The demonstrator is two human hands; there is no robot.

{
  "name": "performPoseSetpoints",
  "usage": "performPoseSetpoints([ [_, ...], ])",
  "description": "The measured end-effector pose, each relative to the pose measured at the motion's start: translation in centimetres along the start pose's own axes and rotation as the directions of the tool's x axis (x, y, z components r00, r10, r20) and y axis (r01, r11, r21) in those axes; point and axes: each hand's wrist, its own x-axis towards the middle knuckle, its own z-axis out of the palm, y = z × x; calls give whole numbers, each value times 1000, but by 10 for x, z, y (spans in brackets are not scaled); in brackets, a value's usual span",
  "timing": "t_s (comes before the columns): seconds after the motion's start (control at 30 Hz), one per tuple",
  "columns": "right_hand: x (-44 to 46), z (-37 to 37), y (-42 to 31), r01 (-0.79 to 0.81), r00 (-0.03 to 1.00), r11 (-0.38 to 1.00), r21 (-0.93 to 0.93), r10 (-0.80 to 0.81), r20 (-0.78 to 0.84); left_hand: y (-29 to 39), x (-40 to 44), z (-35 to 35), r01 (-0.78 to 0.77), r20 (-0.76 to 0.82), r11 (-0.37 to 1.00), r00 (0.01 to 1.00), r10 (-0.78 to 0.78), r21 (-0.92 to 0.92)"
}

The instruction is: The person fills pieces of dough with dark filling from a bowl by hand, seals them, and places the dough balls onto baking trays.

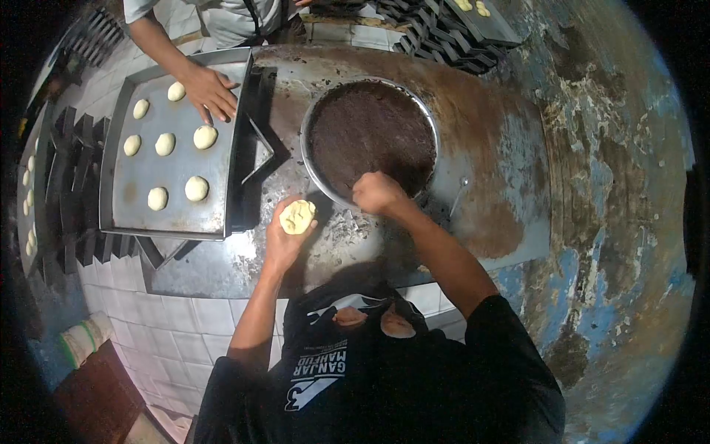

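Note:
A flattened piece of pale yellow dough (297,217) rests in my left hand (283,240), with the fingers curled around its edge. My right hand (377,194) is closed at the near rim of a round metal bowl (306,148). Dark brown, crumbly filling (370,133) fills much of that bowl. Whatever the right fingers hold, if anything, is hidden under the knuckles. To the left, several round dough balls (165,144) sit spaced apart on a metal baking tray (166,214).
A co-worker's hand (211,92) reaches over the tray from the far side. Stacked dark trays (70,192) stand at far left, and more trays (451,37) at the back right. The worn metal table (488,163) meets a peeling wall (592,222) on the right.

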Motion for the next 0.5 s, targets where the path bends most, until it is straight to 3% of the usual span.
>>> performPoseSetpoints([
  [0.03,-7,-5,6,-78,997,966,248,82,-9,-6,2,-5,-4,0,1000,1000,4,19],
  [0.13,3,25,10,-152,980,987,-49,144,-136,-17,7,-8,-5,-25,999,1000,6,33],
  [0.23,16,43,14,-22,989,1000,-15,20,-146,-19,12,-7,-8,-55,1000,998,9,29],
  [0.33,16,7,32,270,963,957,104,-270,-11,-9,8,-2,-43,-104,999,994,45,21],
  [0.37,16,11,52,537,837,843,-7,-534,-124,-10,8,2,-63,-129,997,989,69,48],
  [0.43,-12,16,45,492,866,806,328,-416,-276,-25,13,12,-102,-199,984,971,130,145],
  [0.5,-34,9,14,371,919,879,300,-300,-257,-29,17,31,-89,-245,983,961,127,158],
])
